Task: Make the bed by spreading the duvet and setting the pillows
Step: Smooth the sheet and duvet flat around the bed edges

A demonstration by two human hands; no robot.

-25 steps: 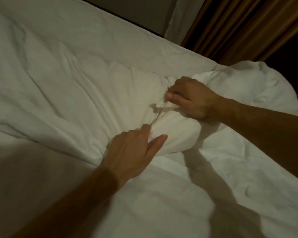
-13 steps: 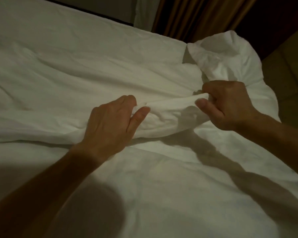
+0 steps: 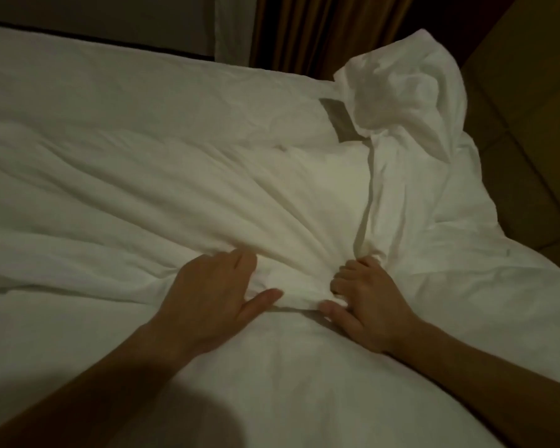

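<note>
White cotton fills the head view: one duvet lies across the bed, its long axis running left to right, with creases fanning away from a bunched fold at near centre. Its right end is heaped into a crumpled mound at the far right, by the bed's edge.

Two hands are in view. The left hand grips the fold from the left, fingers curled into the cloth and thumb stretched out along its near edge. The right hand grips the same fold from the right, fingers bent into the fabric and thumb pressed under it. The two hands sit close together, with only the gathered cloth between them.

Fingertips of both hands are buried in the folds. Both forearms are cut off by the lower frame edge, and a dark shadow covers the near left corner. No pillow can be made out. Beyond the bed hangs a brown curtain, dim and hard to read, with a pale strip beside it.
</note>
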